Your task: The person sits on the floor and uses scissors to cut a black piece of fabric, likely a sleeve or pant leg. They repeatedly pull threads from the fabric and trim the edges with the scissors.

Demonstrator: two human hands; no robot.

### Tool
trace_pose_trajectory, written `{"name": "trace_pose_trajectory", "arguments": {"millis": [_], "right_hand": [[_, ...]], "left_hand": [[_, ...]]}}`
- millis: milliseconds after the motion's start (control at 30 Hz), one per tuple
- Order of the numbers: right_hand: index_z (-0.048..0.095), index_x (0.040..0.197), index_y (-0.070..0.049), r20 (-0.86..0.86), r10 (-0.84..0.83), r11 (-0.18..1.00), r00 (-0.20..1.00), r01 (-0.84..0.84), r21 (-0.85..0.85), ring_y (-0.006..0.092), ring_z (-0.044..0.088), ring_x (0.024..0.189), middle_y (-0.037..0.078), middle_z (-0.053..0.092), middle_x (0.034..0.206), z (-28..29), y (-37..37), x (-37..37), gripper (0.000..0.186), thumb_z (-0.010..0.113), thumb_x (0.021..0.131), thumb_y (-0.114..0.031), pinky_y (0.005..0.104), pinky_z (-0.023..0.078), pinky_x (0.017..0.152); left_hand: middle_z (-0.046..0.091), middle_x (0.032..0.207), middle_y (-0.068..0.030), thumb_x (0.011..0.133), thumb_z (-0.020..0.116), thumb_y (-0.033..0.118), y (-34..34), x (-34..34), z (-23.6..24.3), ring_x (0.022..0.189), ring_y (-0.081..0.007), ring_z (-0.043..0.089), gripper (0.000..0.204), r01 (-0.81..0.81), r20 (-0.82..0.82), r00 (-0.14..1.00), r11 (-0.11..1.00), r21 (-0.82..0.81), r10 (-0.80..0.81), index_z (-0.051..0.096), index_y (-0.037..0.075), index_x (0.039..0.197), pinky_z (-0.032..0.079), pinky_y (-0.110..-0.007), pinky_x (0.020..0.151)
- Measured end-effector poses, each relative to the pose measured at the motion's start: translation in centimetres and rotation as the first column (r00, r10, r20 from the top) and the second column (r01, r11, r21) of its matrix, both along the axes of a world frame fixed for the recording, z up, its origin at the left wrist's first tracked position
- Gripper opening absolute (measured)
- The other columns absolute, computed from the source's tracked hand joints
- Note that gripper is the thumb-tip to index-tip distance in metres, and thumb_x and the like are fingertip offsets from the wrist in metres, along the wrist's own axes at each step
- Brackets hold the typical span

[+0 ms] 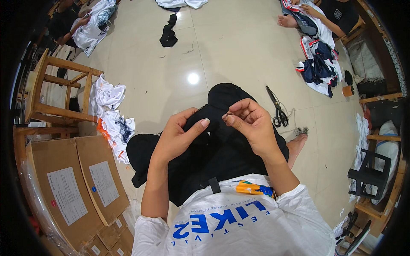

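Black cloth is spread over my lap and knees. My left hand is closed on a fold of it, the thumb stretched along the top. To the right of that fold, my right hand pinches something small and brownish between thumb and fingertips, too small to name. The other right fingers curl in above the thumb. Black-handled scissors lie on the floor just beyond my right knee, blades pointing away. Beside them sits a tangle of dark thread, near a bare foot.
Cardboard boxes stand at left, below a wooden stool and crumpled white cloths. Ahead lies a black cloth piece. Two people work with garments at the far left and far right. A black plastic stool is at right.
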State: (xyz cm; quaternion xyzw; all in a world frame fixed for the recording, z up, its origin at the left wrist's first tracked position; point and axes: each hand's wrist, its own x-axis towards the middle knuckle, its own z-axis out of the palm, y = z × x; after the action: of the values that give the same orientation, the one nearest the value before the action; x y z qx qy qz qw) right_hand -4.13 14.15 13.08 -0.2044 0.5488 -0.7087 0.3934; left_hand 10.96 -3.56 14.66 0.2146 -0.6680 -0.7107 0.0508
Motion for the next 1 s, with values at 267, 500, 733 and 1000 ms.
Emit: {"name": "trace_pose_trajectory", "arguments": {"millis": [267,500,733,1000], "right_hand": [[0.062,0.109,-0.003,0.238,-0.019,0.976,0.971,0.07,-0.207,0.0198,0.072,0.1,0.01,0.072,0.1,-0.6,0.3,-0.5,0.011,0.067,0.1,-0.004,0.0335,0.058,0.093],[0.058,0.109,-0.005,0.373,-0.052,0.921,0.926,0.189,-0.34,0.0258,0.072,0.102,0.011,0.071,0.1,0.2,0.5,-2.0,0.008,0.061,0.102,-0.003,0.0468,0.058,0.1],[0.06,0.105,-0.006,0.446,0.111,0.912,0.888,0.087,-0.4,0.0174,0.068,0.087,0.007,0.067,0.096,0.2,0.2,-2.4,0.005,0.06,0.102,-0.003,0.0328,0.055,0.076],[0.067,0.102,-0.002,-0.715,0.32,0.942,0.621,-0.128,0.311,0.0245,0.062,0.076,0.011,0.071,0.095,2.8,0.0,-1.5,0.012,0.071,0.095,-0.011,0.0362,0.05,0.071]], "left_hand": [[0.072,0.095,-0.0014,0.095,0.078,0.021,-0.2,0.2,0.5,0.09,-0.0071,0.062,0.028,0.045,0.092,0.995,0.999,-0.011,-0.044,0.073,-0.002,0.11,0.049,-0.024,0.084],[0.072,0.093,0.0007,0.094,0.078,0.018,-0.2,-0.2,-0.1,0.087,-0.0071,0.062,0.024,-0.001,0.022,1.0,0.996,-0.088,0.003,0.073,-0.003,0.104,0.05,-0.024,0.082],[0.071,0.09,0.0014,0.095,0.077,0.018,0.0,-0.3,0.1,0.086,-0.0062,0.061,0.022,0.001,-0.004,1.0,0.999,-0.046,-0.001,0.074,-0.003,0.102,0.049,-0.023,0.079],[0.071,0.09,0.0018,0.094,0.078,0.02,-0.4,0.0,0.6,0.084,-0.0056,0.06,0.024,0.005,0.051,0.999,1.0,-0.03,-0.003,0.075,-0.002,0.103,0.048,-0.022,0.077]]}}
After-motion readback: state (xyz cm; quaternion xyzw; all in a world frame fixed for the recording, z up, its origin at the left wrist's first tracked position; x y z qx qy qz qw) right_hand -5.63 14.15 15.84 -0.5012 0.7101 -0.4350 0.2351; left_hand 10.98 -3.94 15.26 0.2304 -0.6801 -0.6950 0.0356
